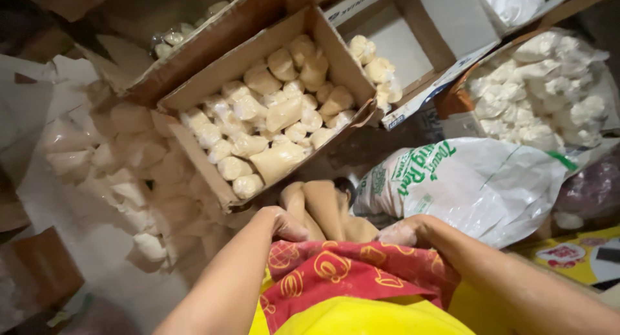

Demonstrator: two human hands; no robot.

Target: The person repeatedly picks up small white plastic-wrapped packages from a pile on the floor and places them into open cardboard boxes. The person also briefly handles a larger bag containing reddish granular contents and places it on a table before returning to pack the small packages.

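Red cloth (349, 270) gripped at lap by left hand (284, 224) and right hand (403, 233), fingers closed; firm hold needed beside carton of pale bags (271, 122).

The person's arms are bare, with no sleeves, watch or rings in view. The left hand (284, 224) and right hand (403, 233) look dusted with pale powder. Below them shows a yellow garment (361, 317) and a red cloth (349, 273) printed with orange ring shapes.

Just one cam on my head, pointing steeply down past my lap at the floor, close in on my forearms and the cardboard box (271, 115).
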